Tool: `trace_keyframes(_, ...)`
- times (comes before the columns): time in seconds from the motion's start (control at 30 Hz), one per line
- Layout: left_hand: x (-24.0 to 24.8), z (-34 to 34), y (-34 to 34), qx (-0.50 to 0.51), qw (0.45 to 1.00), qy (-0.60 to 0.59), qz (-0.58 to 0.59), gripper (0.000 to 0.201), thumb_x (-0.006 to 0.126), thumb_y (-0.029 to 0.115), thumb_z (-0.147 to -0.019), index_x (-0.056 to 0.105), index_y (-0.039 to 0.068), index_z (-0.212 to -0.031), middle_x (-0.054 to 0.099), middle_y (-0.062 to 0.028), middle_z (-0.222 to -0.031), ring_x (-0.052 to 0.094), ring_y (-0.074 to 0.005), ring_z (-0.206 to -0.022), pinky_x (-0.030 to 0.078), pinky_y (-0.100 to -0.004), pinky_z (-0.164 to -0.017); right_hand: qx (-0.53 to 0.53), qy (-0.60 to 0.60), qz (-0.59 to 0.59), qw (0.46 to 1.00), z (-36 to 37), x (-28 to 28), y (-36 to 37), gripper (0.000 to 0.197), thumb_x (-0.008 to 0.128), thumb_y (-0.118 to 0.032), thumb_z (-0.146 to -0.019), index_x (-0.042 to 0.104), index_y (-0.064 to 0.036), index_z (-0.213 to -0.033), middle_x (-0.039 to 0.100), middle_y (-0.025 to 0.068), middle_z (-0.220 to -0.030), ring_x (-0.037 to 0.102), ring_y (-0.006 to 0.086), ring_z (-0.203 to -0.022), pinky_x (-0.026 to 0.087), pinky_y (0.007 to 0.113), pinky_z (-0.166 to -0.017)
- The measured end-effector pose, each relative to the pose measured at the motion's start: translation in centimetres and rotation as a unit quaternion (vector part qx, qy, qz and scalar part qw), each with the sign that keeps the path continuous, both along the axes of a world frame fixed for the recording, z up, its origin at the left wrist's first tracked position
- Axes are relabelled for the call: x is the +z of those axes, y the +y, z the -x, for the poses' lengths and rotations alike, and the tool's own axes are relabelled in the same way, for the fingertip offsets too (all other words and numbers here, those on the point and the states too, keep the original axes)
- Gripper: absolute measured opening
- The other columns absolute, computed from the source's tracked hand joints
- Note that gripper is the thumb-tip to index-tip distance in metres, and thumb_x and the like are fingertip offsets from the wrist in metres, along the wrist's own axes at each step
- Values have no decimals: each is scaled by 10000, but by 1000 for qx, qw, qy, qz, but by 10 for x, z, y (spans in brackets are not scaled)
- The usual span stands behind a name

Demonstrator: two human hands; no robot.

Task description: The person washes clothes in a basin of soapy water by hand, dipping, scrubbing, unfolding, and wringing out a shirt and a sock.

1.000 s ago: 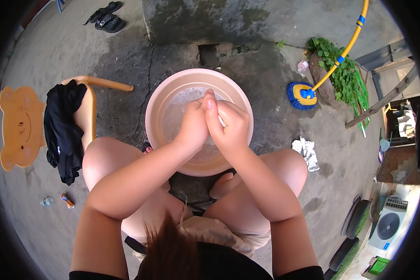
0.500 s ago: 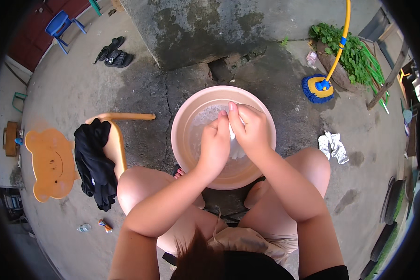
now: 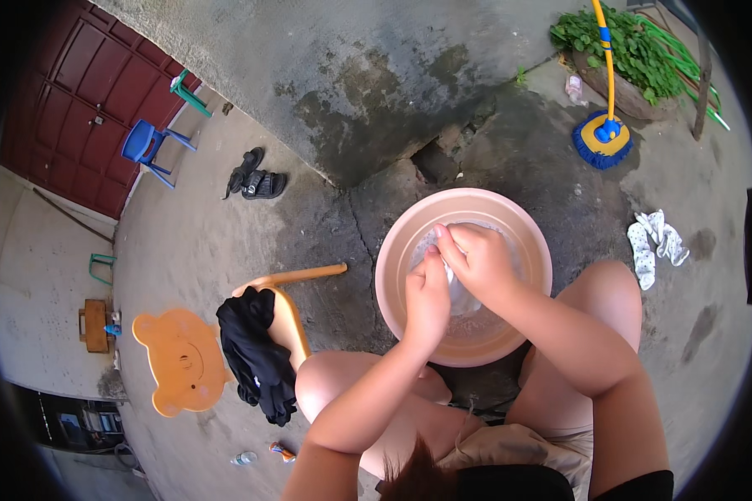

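Observation:
Both my hands are over a round pale pink basin [image 3: 386,275] between my knees, with sudsy water in it. My left hand [image 3: 427,296] and my right hand [image 3: 480,260] are closed side by side, thumbs nearly meeting. A wet white cloth [image 3: 461,296] is gripped between them, its lower part hanging toward the water. My fingers cover most of it, so its exact kind is hidden. On the ground to the right lies a pair of white dotted socks [image 3: 642,257], apart from the basin.
A bear-faced orange chair [image 3: 180,355] stands left, black clothing [image 3: 255,355] draped over it. Dark sandals [image 3: 263,185] lie beyond. A yellow-handled blue mop [image 3: 602,142] rests far right by leafy plants [image 3: 618,50]. A bottle [image 3: 243,458] and a can [image 3: 282,452] lie lower left.
My view has swung left, so the basin and everything else sit further right in the picture. Both hands stay closed on the white cloth over the basin.

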State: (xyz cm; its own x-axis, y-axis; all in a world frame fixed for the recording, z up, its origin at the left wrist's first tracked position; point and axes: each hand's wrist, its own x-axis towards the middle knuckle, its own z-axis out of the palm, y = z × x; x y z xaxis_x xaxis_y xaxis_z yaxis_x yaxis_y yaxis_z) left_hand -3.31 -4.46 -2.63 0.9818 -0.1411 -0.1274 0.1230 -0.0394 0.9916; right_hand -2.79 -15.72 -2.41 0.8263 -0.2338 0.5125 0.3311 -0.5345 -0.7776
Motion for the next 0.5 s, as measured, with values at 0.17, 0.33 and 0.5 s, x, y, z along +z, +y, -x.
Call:
trace_keyframes(0.17, 1, -16, 11, -22, 989, 89, 117, 467, 397, 376, -1008, 607, 1, -826, 573, -14, -712, 507, -88, -642, 395, -236, -580, 54, -73, 38, 995, 21, 9, 20, 259, 603, -186, -864, 564, -68, -636, 567, 89, -570, 573, 267, -491, 438, 369, -449)
trace_keyframes(0.33, 9, -4, 2, 8, 999, 44, 23, 464, 376, 335, -1015, 622, -28, -863, 594, -27, -738, 524, -88, -686, 420, -259, -622, 39, 29, -118, 992, 0, 0, 3, 313, 579, -232, -900, 609, -41, -653, 569, 113, -551, 566, 275, -477, 420, 360, -449)
trace_keyframes(0.5, 70, -14, 22, -141, 872, -315, -347, 152, 596, 126, -857, 584, -20, -816, 559, -143, -747, 556, -317, -704, 452, -371, -705, 74, 91, -153, 981, 12, 1, -6, 397, 558, -277, -913, 583, -24, -608, 540, 153, -531, 518, 321, -471, 402, 381, -476)
